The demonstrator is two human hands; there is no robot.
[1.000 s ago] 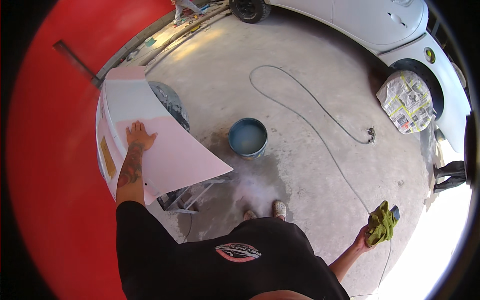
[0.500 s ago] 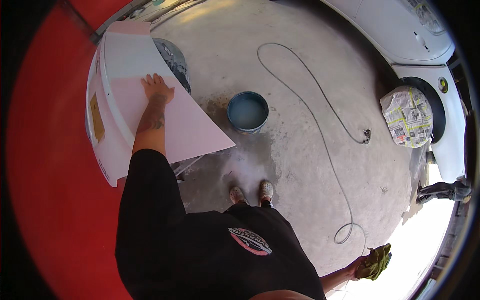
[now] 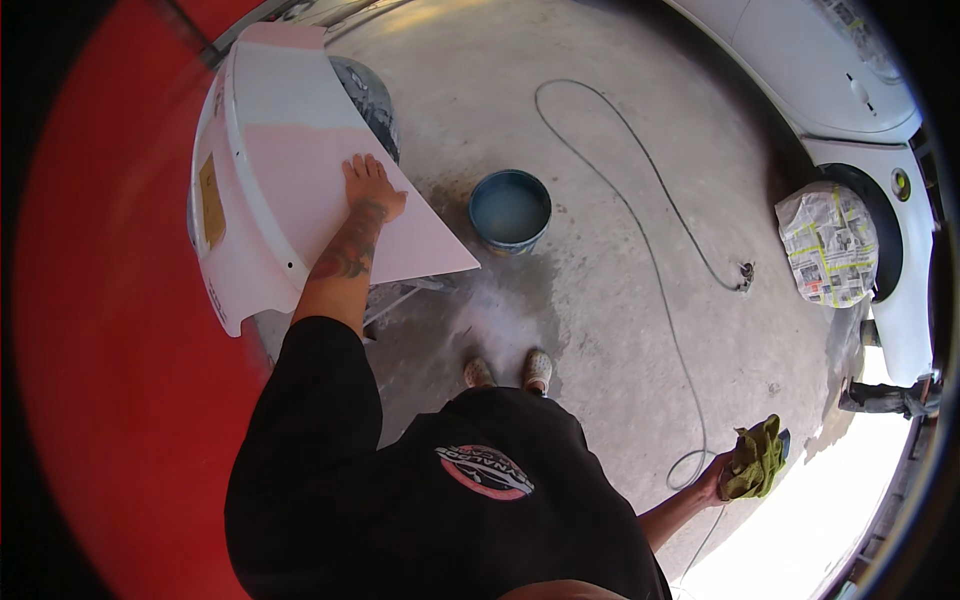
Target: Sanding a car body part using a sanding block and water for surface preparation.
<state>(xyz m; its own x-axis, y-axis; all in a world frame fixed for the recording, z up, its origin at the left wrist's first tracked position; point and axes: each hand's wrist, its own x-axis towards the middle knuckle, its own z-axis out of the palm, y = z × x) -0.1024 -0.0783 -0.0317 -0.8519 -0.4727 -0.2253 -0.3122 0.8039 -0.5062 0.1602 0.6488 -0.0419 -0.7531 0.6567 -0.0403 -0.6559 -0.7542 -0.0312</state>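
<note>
A car's boot lid [image 3: 290, 175], white with pinkish patches, rests on a stand at the left. My left hand [image 3: 374, 188] lies flat on its pink area near the right edge, fingers stretched out and holding nothing. Out at the lower right, my right hand [image 3: 712, 482] grips a crumpled olive-green cloth [image 3: 755, 460]. A bit of something dark blue shows behind the cloth; I cannot make out what it is. The fingers of that hand are mostly covered by the cloth.
A blue bucket [image 3: 512, 248] of cloudy water stands on the concrete floor right of the lid. A thin grey hose [image 3: 645, 240] loops across the floor. At the right is a white car [image 3: 830, 90], its wheel covered with newspaper [image 3: 828, 243]. A red wall [image 3: 110, 300] rises at the left.
My left hand has slid over the lid from the white-pink border toward its near right side. My right hand with the cloth has risen slightly, and the whole view has shifted a little.
</note>
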